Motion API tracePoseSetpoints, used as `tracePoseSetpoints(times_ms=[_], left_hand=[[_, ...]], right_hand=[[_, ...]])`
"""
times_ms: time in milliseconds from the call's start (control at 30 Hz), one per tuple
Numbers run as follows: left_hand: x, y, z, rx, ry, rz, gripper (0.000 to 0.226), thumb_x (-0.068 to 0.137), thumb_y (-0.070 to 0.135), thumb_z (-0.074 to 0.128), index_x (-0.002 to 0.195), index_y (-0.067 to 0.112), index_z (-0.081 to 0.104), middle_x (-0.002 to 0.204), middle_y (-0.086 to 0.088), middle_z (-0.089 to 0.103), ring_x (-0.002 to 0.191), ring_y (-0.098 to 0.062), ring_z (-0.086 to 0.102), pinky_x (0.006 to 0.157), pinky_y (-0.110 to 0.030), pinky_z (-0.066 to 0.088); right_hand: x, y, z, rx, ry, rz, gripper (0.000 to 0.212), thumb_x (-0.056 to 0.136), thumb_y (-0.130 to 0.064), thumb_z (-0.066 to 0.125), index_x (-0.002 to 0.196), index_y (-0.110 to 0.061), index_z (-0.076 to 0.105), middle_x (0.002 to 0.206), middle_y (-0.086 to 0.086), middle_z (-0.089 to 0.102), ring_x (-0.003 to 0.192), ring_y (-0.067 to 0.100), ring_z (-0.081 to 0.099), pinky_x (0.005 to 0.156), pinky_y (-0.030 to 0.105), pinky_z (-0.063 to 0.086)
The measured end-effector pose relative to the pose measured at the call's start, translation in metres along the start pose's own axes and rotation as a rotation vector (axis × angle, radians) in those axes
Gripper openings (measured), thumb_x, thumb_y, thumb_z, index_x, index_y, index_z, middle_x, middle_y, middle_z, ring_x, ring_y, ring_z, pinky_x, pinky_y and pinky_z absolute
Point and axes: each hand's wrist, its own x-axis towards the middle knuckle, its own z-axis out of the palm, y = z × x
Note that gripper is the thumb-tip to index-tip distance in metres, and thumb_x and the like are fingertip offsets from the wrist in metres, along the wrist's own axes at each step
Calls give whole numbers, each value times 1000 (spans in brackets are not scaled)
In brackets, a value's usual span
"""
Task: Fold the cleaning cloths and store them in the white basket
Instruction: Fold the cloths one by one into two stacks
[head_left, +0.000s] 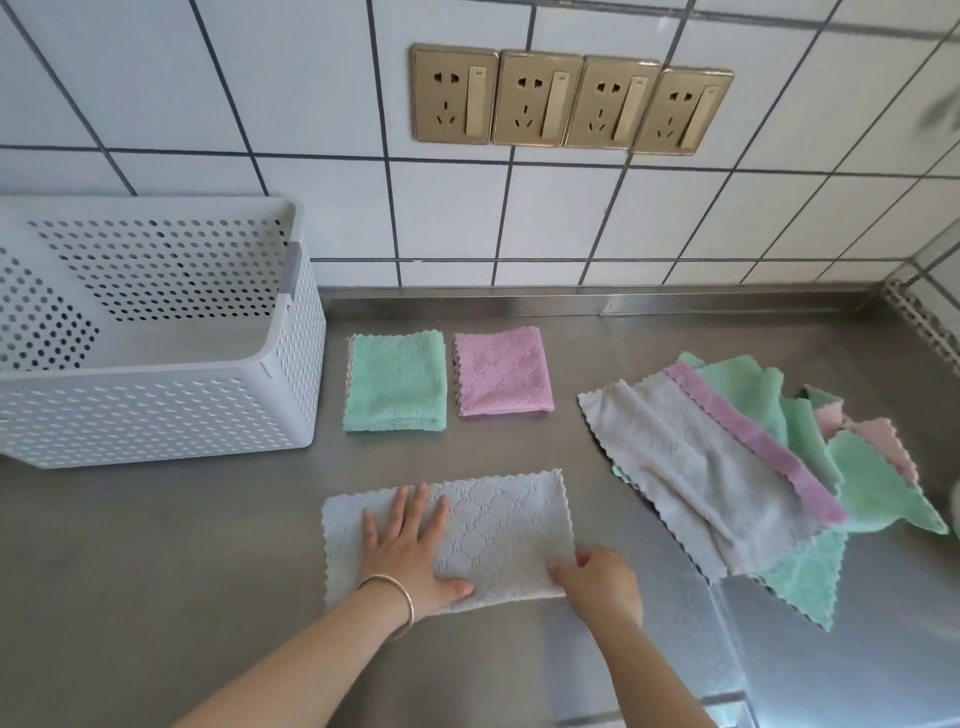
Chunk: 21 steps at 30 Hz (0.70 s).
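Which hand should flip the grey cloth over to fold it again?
Probably the right hand: it pinches the grey cloth's near right corner, while the left hand lies flat, pinning the left half.

Steel counter (519, 452), brushed finish, runs to tiled wall. Landmark: white basket (156, 415), perforated, standing at counter's far left. Just right of basket: folded green cloth (396, 383); right of that, close but apart, folded purple cloth (503, 372). Nearer than basket and to its right: grey cloth (498, 530), flat, folded to long rectangle. Far right of basket: loose overlapping pile of unfolded cloths (727, 467), grey on top, purple, green, pink beneath.
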Motion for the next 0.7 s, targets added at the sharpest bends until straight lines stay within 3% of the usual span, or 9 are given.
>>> tracePoseSetpoints(times_ms=[100, 167, 233, 267, 333, 367, 467, 600, 700], left_hand=[[-10, 15, -24, -313, 103, -32, 89, 82, 66, 41, 149, 21, 2, 158, -1, -9, 145, -21, -14, 118, -44, 0], [-15, 22, -40, -688, 146, -62, 76, 86, 57, 45, 147, 16, 21, 157, -1, 15, 146, -19, 9, 118, -35, 12], [-15, 26, -55, -1021, 62, -102, 67, 81, 60, 49, 130, 14, 50, 139, -6, 50, 130, -23, 43, 112, -35, 30], [-16, 25, -59, -1117, 43, -110, 59, 78, 62, 50, 108, 13, 63, 115, -10, 65, 110, -27, 58, 103, -37, 41], [-22, 18, -64, -1136, 84, -169, 41, 84, 51, 51, 67, 14, 55, 67, -7, 57, 73, -27, 54, 76, -32, 45], [-24, 13, -66, -1120, 120, -229, 38, 88, 42, 50, 62, 13, 51, 61, -9, 53, 70, -28, 52, 69, -30, 39], [-28, -8, -62, -1150, 221, -338, 31, 92, 27, 45, 87, 3, 63, 87, -26, 65, 87, -37, 61, 73, -34, 43], [-31, -39, -56, -1183, 244, -323, 23, 95, 24, 43, 100, 11, 61, 84, -11, 60, 74, -23, 53, 69, -30, 40], [-30, -58, -45, -1163, 226, -365, 27, 94, 26, 44, 108, 11, 61, 102, -14, 64, 83, -22, 52, 81, -34, 45]], right_hand=[[-17, -14, 7, -47, 268, -182, 10, 78, -18, 61, 88, -16, 59, 90, -2, 49, 88, 24, 57, 60, 26, 35], [-33, -26, 16, -39, 457, -437, 20, 61, -8, 71, 76, -14, 59, 78, 0, 54, 74, 28, 59, 54, 27, 38], [-46, -41, 27, -69, 587, -681, 20, 51, -9, 68, 65, -16, 56, 69, 0, 56, 64, 26, 54, 52, 29, 39], [-54, -50, 33, -97, 621, -791, 13, 54, -13, 60, 65, -17, 54, 69, -1, 56, 64, 23, 49, 55, 27, 36], [-68, -64, 47, -108, 604, -966, 8, 59, -17, 52, 66, -18, 54, 74, -2, 58, 68, 19, 43, 59, 26, 27], [-72, -68, 54, -104, 568, -1036, 8, 60, -18, 52, 68, -18, 53, 79, -2, 58, 71, 18, 42, 59, 25, 27], [-81, -74, 69, -105, 464, -1152, 35, 54, -18, 57, 89, -21, 51, 103, -4, 52, 86, 17, 46, 67, 23, 33], [-73, -63, 85, -314, 277, -1049, 86, 45, -31, 71, 127, -23, 46, 134, -2, 53, 119, 13, 43, 88, 26, 51], [-64, -56, 95, -473, 181, -973, 98, 42, -37, 77, 133, -23, 43, 138, -3, 53, 126, 13, 37, 91, 32, 52]])
